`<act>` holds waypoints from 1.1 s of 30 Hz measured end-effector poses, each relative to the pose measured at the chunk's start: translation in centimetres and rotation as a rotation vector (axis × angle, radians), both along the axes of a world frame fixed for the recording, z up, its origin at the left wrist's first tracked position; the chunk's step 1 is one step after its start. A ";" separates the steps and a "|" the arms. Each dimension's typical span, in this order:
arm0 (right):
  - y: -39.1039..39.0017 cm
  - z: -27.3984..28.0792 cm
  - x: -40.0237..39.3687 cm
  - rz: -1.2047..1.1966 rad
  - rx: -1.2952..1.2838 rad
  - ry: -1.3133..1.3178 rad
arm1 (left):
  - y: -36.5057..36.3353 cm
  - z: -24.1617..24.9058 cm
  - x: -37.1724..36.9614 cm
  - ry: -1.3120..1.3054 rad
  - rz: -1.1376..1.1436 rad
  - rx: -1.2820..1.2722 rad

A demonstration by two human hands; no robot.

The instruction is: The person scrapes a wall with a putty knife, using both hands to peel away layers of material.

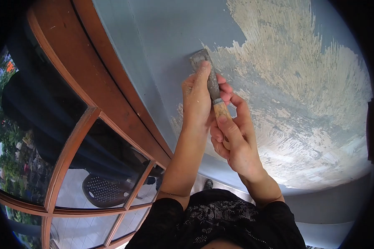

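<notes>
A putty knife (212, 85) with a wide metal blade and a wooden handle is held before a blue-grey wall (187, 25). My right hand (237, 137) is wrapped round the wooden handle, thumb on top. Higher up, my left hand (198, 93) grips the metal blade, its thumb lying on the blade's face near the broad end. Fine pale dust marks the left hand and forearm. Behind the knife, rough cream and white plaster (278, 45) covers much of the wall in streaky patches.
On the left runs a brown wooden frame (70, 45) with glass panes. A dark perforated chair back (104, 191) and greenery show in the glass. A shoe (208, 184) is on the floor below. A dark object (371, 130) is at the right edge.
</notes>
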State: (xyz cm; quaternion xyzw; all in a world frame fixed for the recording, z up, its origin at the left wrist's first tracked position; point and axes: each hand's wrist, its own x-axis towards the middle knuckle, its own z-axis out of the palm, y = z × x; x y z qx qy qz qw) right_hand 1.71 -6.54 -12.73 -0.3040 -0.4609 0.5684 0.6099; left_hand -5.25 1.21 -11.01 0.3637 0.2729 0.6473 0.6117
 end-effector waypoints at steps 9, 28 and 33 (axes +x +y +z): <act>1.2 0.7 -0.3 0.023 0.025 -0.026 | 0.9 1.1 -0.6 0.019 0.041 0.032; 1.4 -0.3 -0.4 -0.061 0.107 -0.097 | 1.3 0.5 -0.2 0.017 0.029 0.046; 1.5 0.9 -0.5 0.012 0.061 -0.040 | 1.2 1.4 -0.8 -0.016 0.027 0.064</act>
